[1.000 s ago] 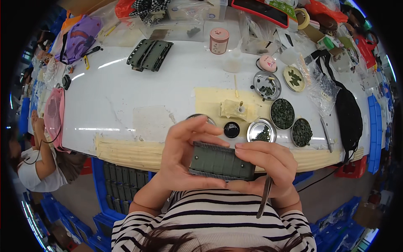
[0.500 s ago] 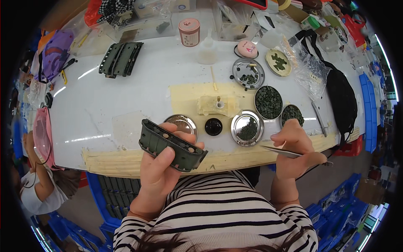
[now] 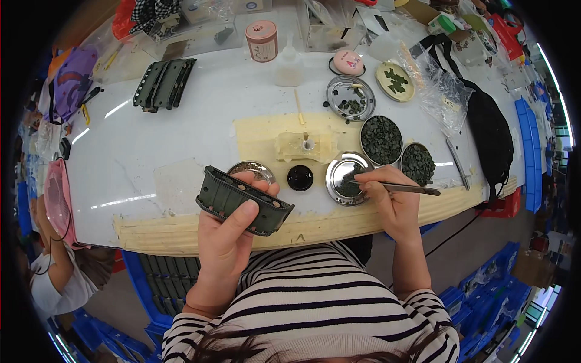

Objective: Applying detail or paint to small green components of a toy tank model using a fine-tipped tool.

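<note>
My left hand (image 3: 225, 239) is closed round a dark green, ribbed plastic part (image 3: 219, 195) and holds it tilted above the near table edge, thumb across its front face. Small round spots show along its upper side. In my right hand (image 3: 398, 210) is a pair of metal tweezers (image 3: 414, 189), pinched between thumb and fingers. Their tips reach over a shiny metal dish (image 3: 346, 160) that holds small dark green pieces (image 3: 348, 186); my fingers partly cover the tips, so whether they grip a piece is hidden. A small pot of black stuff (image 3: 299, 178) stands between my hands.
Two round tins of green bits (image 3: 381, 140) (image 3: 417, 163) and a clear dish (image 3: 351, 97) stand to the right. A yellowish block (image 3: 307, 147) sits mid-table. Similar green parts (image 3: 163, 85) lie far left. A second tweezers-like metal tool (image 3: 458, 163) lies right.
My right hand has moved left with the tweezers, from beside the small tin to over the metal dish. The tweezers' tips now point down-left into it. My left hand still holds the green part.
</note>
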Tool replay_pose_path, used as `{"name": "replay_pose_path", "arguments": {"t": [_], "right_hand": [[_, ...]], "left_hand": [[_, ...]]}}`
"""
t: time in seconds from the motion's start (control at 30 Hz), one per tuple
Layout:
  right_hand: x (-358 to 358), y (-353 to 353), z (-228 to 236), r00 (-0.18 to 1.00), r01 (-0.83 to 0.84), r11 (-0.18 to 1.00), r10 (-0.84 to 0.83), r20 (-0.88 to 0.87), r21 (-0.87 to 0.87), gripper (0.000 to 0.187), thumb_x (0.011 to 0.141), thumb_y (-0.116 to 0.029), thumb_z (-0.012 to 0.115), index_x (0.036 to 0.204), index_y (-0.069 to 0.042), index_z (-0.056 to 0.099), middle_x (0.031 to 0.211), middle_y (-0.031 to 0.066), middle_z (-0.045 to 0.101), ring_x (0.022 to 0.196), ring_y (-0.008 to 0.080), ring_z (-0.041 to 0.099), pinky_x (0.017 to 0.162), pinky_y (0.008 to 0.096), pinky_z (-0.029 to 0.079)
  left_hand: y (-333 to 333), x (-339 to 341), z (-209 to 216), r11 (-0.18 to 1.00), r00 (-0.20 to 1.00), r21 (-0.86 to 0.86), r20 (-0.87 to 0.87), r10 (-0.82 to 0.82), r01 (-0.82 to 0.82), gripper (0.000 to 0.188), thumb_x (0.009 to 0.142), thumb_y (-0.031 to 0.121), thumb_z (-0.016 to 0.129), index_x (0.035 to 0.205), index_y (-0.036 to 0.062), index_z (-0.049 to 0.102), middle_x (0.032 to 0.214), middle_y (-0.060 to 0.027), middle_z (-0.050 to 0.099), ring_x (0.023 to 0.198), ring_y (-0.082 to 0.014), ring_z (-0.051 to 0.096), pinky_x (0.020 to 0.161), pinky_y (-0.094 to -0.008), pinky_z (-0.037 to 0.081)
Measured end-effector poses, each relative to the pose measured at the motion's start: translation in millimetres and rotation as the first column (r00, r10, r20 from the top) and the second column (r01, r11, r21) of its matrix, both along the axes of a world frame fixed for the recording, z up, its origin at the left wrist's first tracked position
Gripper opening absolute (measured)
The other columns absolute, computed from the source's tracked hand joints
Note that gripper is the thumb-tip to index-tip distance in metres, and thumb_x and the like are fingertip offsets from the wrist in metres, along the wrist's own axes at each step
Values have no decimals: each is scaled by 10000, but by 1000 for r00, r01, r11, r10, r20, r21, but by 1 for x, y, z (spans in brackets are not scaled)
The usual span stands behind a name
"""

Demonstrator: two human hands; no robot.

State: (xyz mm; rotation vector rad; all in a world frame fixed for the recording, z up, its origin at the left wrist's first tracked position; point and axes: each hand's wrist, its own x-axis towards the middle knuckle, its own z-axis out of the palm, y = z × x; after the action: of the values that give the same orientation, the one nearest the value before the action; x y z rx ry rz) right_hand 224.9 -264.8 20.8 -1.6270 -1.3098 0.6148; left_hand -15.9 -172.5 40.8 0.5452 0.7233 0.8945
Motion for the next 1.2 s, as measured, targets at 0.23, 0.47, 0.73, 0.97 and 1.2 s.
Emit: {"name": "replay_pose_path", "arguments": {"t": [0.23, 0.47, 0.73, 0.97, 1.2], "right_hand": [[-2, 14, -4, 980, -22, 996, 4, 200, 86, 102, 814, -117, 687, 877, -36, 690, 790, 82, 658, 697, 249, 595, 641, 333, 445], [-3, 15, -5, 969, -70, 989, 37, 243, 130, 110, 802, -119, 699, 875, -38, 685, 776, 83, 650, 694, 247, 589, 636, 331, 433], [-6, 17, 0, 953, -109, 988, 72, 293, 111, 119, 785, -115, 710, 871, -38, 682, 767, 82, 645, 691, 244, 582, 632, 325, 431], [-11, 17, 12, 995, -87, 982, 78, 60, 168, 87, 845, -79, 637, 882, -32, 700, 749, 64, 651, 678, 199, 564, 637, 310, 428], [-35, 36, 36, 845, -371, 881, 452, -285, 295, 160, 894, -145, 583, 885, -46, 709, 731, 31, 652, 684, 162, 523, 695, 311, 395]], "left_hand": [[1, -2, 1, 995, 999, 90, -21, -32, 34, 722, 863, -17, 610, 1461, 58, 211, 1135, -174, 605, 1023, -271, 637, 901, -398, 533], [-3, 1, 7, 968, 993, 248, -102, 61, -34, 773, 878, -36, 582, 1480, 164, 141, 1256, -185, 531, 1028, -247, 621, 905, -401, 537], [-3, -7, -2, 952, 996, 298, -84, -44, 67, 176, 954, 82, 517, 1113, 8, 514, 1277, -166, 511, 1068, -266, 611, 894, -398, 547], [-5, -8, -2, 951, 977, 240, -128, -168, 195, 159, 983, 145, 490, 1033, -3, 519, 1258, -172, 510, 1020, -266, 636, 866, -386, 547], [-8, 6, 3, 865, 870, 95, -55, -489, 492, 311, 1030, 287, 359, 1003, 5, 486, 1132, -150, 539, 995, -228, 613, 874, -380, 524]]}}
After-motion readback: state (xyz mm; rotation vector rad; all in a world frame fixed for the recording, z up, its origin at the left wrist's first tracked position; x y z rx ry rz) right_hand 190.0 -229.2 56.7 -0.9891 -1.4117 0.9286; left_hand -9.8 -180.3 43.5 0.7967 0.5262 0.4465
